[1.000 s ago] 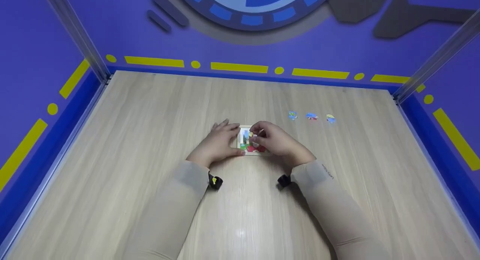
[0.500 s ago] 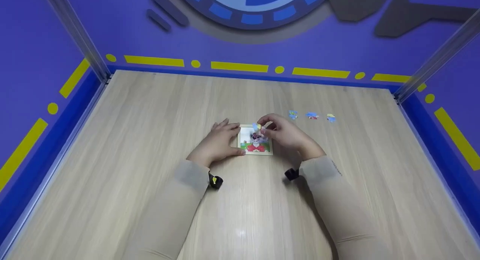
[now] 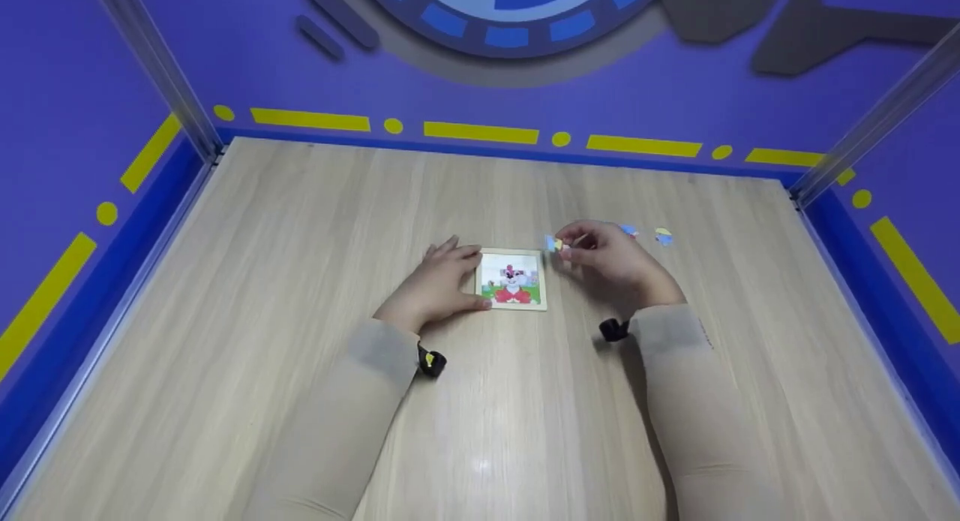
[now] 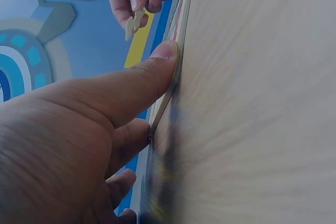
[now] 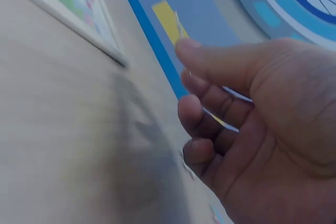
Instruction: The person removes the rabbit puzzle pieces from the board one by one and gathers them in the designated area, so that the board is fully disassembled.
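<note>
A small square jigsaw puzzle tray (image 3: 544, 284) lies flat on the table, with a pale wooden rim and a cartoon animal in red on green inside. My left hand (image 3: 431, 287) rests along its left side, the thumb on the near corner and the index finger at the far one. Beyond the tray's far right corner, my right hand (image 3: 619, 257) pinches a blue and yellow puzzle piece (image 3: 552, 243) between thumb and fingers. The left wrist view shows bare wood on this puzzle piece (image 4: 134, 23), held over the table.
Two loose pieces show behind my right hand: one mostly blue (image 3: 629, 230), partly covered, and one yellow and blue (image 3: 664, 236). The wooden tabletop (image 3: 337, 206) ends at blue-purple walls (image 3: 480, 93) at the back and both sides.
My right hand has moved right and away from over the tray, carrying the puzzle piece, so the tray's picture now shows. A third loose piece is now hidden by that hand. My left hand stays put.
</note>
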`<state>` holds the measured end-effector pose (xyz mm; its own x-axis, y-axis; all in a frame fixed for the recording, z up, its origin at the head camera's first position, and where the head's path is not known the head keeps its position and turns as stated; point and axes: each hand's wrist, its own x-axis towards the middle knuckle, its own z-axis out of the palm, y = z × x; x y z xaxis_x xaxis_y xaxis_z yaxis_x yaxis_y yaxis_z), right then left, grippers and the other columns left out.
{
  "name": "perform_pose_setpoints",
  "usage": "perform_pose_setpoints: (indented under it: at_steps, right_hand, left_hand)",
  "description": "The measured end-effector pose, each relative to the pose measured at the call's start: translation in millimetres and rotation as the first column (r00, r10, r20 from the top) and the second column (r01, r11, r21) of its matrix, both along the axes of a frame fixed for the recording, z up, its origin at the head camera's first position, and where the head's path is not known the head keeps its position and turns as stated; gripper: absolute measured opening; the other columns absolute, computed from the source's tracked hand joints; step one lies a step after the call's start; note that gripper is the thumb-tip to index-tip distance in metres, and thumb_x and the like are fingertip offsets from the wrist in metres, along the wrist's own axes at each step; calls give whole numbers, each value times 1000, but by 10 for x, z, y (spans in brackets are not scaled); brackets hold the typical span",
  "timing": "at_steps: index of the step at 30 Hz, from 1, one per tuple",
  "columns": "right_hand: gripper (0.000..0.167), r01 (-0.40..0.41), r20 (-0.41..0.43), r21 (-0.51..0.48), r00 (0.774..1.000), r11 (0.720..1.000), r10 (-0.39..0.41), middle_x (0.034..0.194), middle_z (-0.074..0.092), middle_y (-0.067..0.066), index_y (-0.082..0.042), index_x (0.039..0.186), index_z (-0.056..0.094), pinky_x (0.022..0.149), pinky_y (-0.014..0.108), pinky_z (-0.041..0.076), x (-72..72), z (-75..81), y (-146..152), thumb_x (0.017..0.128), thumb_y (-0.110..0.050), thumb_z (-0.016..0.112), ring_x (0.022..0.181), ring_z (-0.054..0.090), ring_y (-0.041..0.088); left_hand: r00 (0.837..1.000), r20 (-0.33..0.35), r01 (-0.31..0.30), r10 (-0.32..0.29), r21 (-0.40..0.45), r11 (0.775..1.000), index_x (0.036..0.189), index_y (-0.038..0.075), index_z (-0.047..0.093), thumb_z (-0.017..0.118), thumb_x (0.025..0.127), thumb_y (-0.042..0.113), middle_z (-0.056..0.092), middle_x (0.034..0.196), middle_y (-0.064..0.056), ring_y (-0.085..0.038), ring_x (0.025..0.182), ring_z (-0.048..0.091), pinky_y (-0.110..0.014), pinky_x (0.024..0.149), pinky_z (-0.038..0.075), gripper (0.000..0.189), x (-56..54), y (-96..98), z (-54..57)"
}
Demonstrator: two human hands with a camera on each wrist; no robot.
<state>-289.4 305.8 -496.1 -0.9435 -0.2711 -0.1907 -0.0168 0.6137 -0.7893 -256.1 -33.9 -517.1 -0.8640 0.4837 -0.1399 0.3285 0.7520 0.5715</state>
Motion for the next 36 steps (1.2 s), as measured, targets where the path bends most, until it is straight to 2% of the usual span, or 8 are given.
perform_pose_setpoints:
  at_steps: [6, 12, 16, 24, 31, 36]
  right_hand:
    - [33, 23, -29, 13, 999, 1000, -22, 118, 73, 8, -13, 138, 78, 79, 25, 56, -18, 13, 235, 107, -24, 81, 100, 65, 21]
    - [34, 41, -21, 71, 999, 997, -39, 121, 75, 10, -11, 138, 79, 82, 21, 55, -1, 7, 438, 107, -23, 81, 102, 64, 19]
    - [32, 27, 2, 125, 1000, 992, -28, 123, 75, 12, -13, 137, 80, 83, 22, 54, 6, 13, 494, 106, -21, 82, 105, 60, 22]
    - [32, 9, 21, 170, 1000, 985, -13, 128, 75, 13, -13, 136, 81, 89, 23, 52, 20, -16, 500, 106, -21, 82, 111, 59, 24]
    - [33, 27, 32, 153, 999, 988, -33, 126, 74, 12, -12, 136, 80, 87, 22, 52, 16, -40, 499, 105, -22, 82, 109, 58, 23]
    - [44, 43, 58, 101, 997, 994, -49, 134, 73, 13, -13, 145, 76, 86, 20, 55, 15, -7, 503, 103, -23, 86, 110, 60, 21]
  left_hand:
    - [1000, 5, -7, 7, 0, 1000, 172, 8, 48, 88, 98, 48, 36, 187, -4, -36, 180, 11, -56, 149, 4, 94, -7, 2, -10]
    - [1000, 8, -4, 4, 0, 1000, 172, 8, 47, 88, 98, 48, 35, 187, -3, -34, 181, 10, -55, 149, 3, 95, -7, 14, -11]
    - [1000, 9, -11, 10, 10, 1000, 173, 8, 47, 89, 97, 48, 35, 187, -2, -33, 181, 9, -55, 149, 2, 95, -4, 8, -7]
    - [1000, 12, -6, 6, 8, 1000, 173, 8, 46, 89, 97, 49, 35, 187, -3, -34, 181, 9, -56, 148, 2, 96, 3, -2, -10]
    - [1000, 8, -8, 8, 2, 1000, 173, 9, 45, 88, 97, 49, 34, 188, -2, -34, 181, 9, -56, 148, 2, 96, -9, 5, -27]
    - [1000, 7, -5, 5, 1, 1000, 173, 9, 46, 88, 97, 49, 35, 188, -3, -34, 181, 9, -56, 148, 2, 96, -9, 1, -31]
